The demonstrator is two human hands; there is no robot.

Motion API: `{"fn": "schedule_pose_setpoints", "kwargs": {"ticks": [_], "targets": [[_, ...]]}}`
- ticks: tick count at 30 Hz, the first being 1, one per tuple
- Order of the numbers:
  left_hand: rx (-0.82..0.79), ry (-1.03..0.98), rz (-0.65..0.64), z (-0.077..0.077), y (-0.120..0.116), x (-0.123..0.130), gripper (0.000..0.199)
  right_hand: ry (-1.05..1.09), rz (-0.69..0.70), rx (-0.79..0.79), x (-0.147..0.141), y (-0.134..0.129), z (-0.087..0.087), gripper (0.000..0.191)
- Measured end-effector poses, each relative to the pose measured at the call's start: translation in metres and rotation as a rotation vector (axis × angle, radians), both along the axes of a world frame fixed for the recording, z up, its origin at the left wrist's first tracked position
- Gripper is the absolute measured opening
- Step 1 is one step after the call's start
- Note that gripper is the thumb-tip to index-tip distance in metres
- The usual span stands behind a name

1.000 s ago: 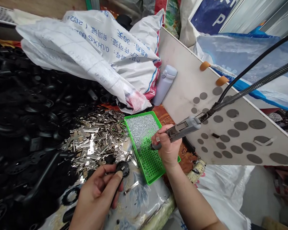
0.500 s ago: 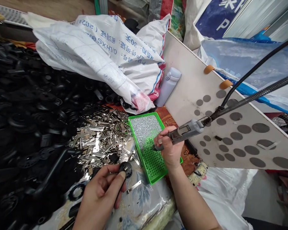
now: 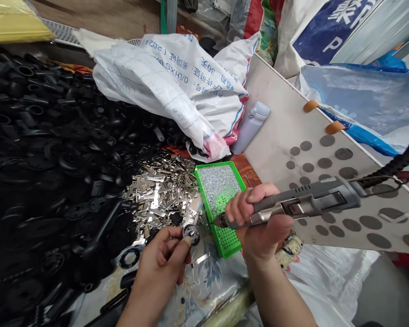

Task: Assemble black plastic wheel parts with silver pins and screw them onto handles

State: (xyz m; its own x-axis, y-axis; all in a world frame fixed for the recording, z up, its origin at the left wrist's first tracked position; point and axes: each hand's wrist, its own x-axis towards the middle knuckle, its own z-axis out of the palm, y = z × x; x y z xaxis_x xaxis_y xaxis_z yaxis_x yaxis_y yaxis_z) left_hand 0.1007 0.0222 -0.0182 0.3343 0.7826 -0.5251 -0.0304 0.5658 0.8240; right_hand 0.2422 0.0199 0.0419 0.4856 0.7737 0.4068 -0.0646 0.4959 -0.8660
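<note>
On the floral-covered worktop (image 3: 207,281), the right hand (image 3: 262,222) has brought its tightly gripped rotary tool (image 3: 303,202) nearer the black disc (image 3: 191,235) pinched by the left hand (image 3: 160,268) at seven o'clock.

2 hands (image 3: 158,268) (image 3: 259,222), 1 rotary tool (image 3: 306,200), 1 grn tray (image 3: 204,195), 1 water btl (image 3: 250,128), 1 blk disc (image 3: 191,235)

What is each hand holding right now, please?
Left hand: closed, holding a small black round part.
Right hand: closed, gripping a grey corded power tool.
</note>
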Motion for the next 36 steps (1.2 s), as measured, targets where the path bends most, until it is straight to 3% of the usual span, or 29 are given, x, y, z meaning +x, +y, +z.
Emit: {"fn": "schedule_pose_setpoints", "kwargs": {"ticks": [10,22,28,36], "targets": [[0.068,0.023,-0.006,0.004,0.002,-0.003,0.024,-0.032,0.037,0.010,-0.025,0.009,0.004,0.051],[0.093,0.042,0.004,0.001,0.003,-0.002,0.022,0.031,0.179,0.045,-0.028,0.013,-0.014,0.041],[0.098,0.051,-0.021,0.004,0.003,-0.002,0.022,-0.014,0.183,0.023,-0.029,0.012,-0.017,0.040],[0.226,0.142,0.016,0.006,0.003,-0.004,0.018,0.006,0.264,0.044,-0.036,0.015,-0.013,0.023]]}}
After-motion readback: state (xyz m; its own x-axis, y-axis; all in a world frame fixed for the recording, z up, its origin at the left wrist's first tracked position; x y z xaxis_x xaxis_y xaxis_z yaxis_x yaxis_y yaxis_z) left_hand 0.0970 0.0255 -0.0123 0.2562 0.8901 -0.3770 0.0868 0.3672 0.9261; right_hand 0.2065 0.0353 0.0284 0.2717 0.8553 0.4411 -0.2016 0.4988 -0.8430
